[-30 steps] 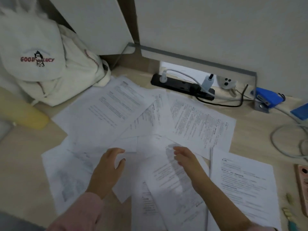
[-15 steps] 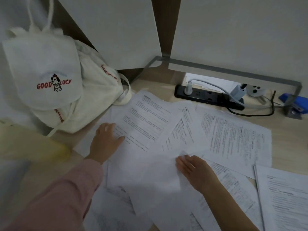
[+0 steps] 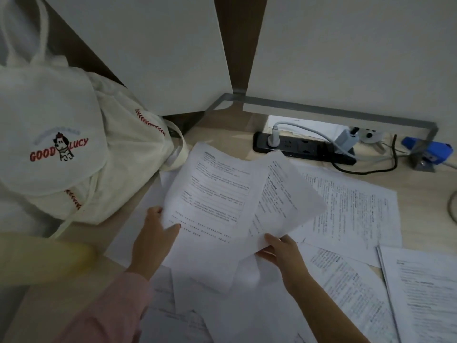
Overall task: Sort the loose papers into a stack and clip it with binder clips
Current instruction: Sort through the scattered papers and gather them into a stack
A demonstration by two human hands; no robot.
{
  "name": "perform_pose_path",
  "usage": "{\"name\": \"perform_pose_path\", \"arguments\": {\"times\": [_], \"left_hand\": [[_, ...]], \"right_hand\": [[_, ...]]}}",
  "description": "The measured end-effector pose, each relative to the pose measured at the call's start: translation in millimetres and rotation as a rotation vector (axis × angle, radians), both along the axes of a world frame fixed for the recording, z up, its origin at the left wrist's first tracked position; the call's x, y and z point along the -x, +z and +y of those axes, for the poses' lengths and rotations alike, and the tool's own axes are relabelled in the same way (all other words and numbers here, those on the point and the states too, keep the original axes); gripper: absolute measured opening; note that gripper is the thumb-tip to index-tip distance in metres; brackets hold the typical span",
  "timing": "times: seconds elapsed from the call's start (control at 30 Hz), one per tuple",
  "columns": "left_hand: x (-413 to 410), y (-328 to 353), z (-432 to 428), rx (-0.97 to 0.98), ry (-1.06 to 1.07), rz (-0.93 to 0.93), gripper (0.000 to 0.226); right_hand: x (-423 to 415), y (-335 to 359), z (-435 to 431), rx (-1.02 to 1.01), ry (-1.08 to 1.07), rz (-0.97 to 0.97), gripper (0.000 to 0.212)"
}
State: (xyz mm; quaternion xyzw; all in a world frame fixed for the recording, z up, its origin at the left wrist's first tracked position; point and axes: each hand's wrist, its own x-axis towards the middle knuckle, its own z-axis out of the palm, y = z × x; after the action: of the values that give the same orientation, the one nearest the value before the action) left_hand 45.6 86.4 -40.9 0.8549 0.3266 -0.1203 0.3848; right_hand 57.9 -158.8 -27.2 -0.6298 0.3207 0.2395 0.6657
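Papers (image 3: 353,293) lie loose on the counter (image 3: 230,134) from 6 o'clock round to 3 o'clock. Many lie on top of each other, with the printed side up.

A pink sleeve (image 3: 106,313) comes in at 7 o'clock. Its left hand (image 3: 153,238) is just left of the middle. It grips the left edge of 1 printed sheet (image 3: 210,199), with the thumb on top and the fingers under.

A bare arm comes in at 5 o'clock. Its right hand (image 3: 282,253) pinches the bottom corner of a 2nd sheet (image 3: 286,201). Both sheets are lifted off the counter and tilted. They overlap in the middle of the view, and the 1st one is in front.

At 8 o'clock there is a blurry yellow thing (image 3: 37,258). I cannot tell what it is.

At 9 o'clock a white bag (image 3: 118,169) sits on the counter. It has the red words GOOD LUCY, a little dog picture and rows of red stitches.

Farther back, at 2 o'clock, a black power strip (image 3: 304,149) lies by the wall. A white plug (image 3: 273,141) and a grey plug block (image 3: 345,141) are stuck in it. A blue thing (image 3: 437,151) sits farther out toward 3 o'clock, behind the end of a grey bar (image 3: 346,115). White boards (image 3: 346,45) stand at 12 o'clock.
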Motion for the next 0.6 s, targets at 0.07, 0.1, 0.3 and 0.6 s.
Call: {"name": "perform_pose_path", "arguments": {"times": [0.07,0.1,0.3,0.6], "left_hand": [[6,6,-3,0.045,0.042,-0.017,0.04],[9,8,-4,0.06,0.035,-0.039,0.035],[30,24,-16,0.398,-0.044,-0.177,0.01],[61,10,-71,0.414,-0.145,-0.195,0.014]], "right_hand": [[0,1,-9,0.022,-0.002,-0.003,0.02],[0,3,-15,0.035,-0.003,0.005,0.021],[7,3,-63,0.262,0.101,-0.003,0.033],[27,11,-102,0.178,0.313,0.026,0.023]]}}
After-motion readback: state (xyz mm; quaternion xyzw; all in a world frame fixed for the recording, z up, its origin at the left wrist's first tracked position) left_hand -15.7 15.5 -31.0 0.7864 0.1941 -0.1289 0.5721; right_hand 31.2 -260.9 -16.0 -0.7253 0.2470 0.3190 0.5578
